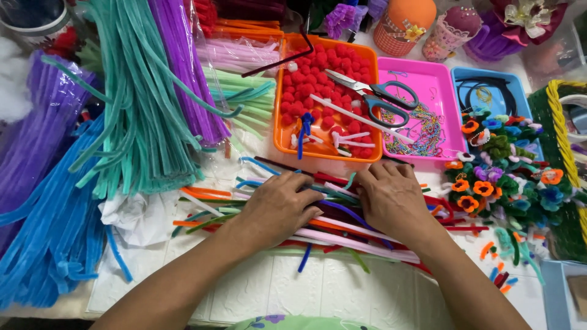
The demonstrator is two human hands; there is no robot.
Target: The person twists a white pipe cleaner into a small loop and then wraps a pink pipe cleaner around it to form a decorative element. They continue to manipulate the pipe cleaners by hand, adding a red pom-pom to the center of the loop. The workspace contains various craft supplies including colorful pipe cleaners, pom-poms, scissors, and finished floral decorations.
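1. A loose pile of pipe cleaners (342, 235) in many colours lies on the white table (306, 287), directly in front of the person and just below the trays.
2. The left hand (278, 208) rests palm down on the pile, fingers bent and close together, their tips buried among the stems; whether they pinch one cannot be told.
3. The right hand (391, 198) lies palm down beside it, nearly touching, fingers curled together onto the same stems; what they grip, if anything, is hidden.
4. Above the hands sits an orange tray (287, 143) filled with red pompoms (306, 91), with white sticks (351, 116) and a blue pipe-cleaner twist (304, 128) lying on top.
5. Scissors (379, 98) with teal handles lie across the edge between the orange tray and a pink tray (440, 79) that holds bead chains (422, 131).
6. A blue tray (520, 82) stands just right of the pink one.
7. Small pipe-cleaner flowers (489, 183), orange, blue and purple with green leaves, are heaped to the right of the hands, beside a green and yellow basket (559, 122).
8. Left of the hands lie big bundles of stems: teal (140, 110), purple (183, 61) and blue (55, 244).
9. Crumpled white paper (131, 217) sits between the blue bundle and the pile.
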